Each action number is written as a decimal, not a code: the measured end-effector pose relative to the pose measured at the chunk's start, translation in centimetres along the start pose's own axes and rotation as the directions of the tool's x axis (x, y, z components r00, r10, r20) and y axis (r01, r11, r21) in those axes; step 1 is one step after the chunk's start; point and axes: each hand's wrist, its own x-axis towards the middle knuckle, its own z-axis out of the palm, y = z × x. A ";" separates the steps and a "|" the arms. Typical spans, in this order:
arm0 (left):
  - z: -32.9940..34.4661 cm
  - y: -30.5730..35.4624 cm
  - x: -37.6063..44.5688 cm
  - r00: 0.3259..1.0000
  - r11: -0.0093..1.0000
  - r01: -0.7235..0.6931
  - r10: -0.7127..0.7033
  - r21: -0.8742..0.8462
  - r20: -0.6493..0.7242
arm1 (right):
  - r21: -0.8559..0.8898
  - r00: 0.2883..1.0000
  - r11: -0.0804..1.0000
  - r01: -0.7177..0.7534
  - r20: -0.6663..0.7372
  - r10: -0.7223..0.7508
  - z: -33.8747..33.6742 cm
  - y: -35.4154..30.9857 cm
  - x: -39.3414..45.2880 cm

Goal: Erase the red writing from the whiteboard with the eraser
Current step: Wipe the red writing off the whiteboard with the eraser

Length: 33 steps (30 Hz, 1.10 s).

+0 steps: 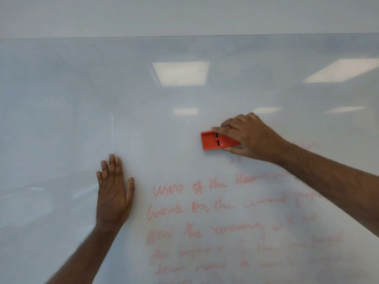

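The whiteboard [143, 89] fills almost the whole view. Several lines of red writing [205, 212] cover its lower right part, faint and smeared toward the right. My right hand [248, 138] presses an orange-red eraser [213, 141] flat against the board just above the top written line, with fingers over its right half. Faint red traces [235, 159] show just below that hand. My left hand [114, 193] lies flat on the board with fingers spread upward, left of the writing, holding nothing.
The whiteboard's top edge [184, 36] runs across the upper part of the view, with plain wall above it. Ceiling lights reflect on the glossy surface [181, 72]. The board's left and upper areas carry only pale smudges.
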 end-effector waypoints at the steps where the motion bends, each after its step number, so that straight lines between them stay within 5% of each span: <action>1: 0.0 0.1 0.0 1.000 1.000 0.001 -0.001 -0.003 0.006 | 0.001 0.999 0.999 -0.045 -0.004 0.045 -0.3 0.4 0.6; 10: 0.0 2.0 3.7 0.993 0.993 -0.113 0.111 0.038 0.051 | 0.055 0.973 0.977 -0.208 -0.086 0.212 0.6 -2.1 5.1; 19: 0.9 5.4 6.2 0.992 0.991 -0.128 0.128 0.034 0.025 | -0.024 0.989 0.990 0.142 -0.031 -0.143 3.1 -6.4 -0.9; 25: 1.4 7.4 6.6 0.985 0.984 -0.170 0.168 0.061 0.036 | -0.042 0.979 0.978 0.206 0.006 -0.205 2.3 -2.5 -4.7; 33: 2.0 10.0 7.4 0.980 0.979 -0.197 0.195 0.060 0.039 | -0.072 0.996 0.993 -0.089 -0.025 0.088 -0.4 5.1 -4.4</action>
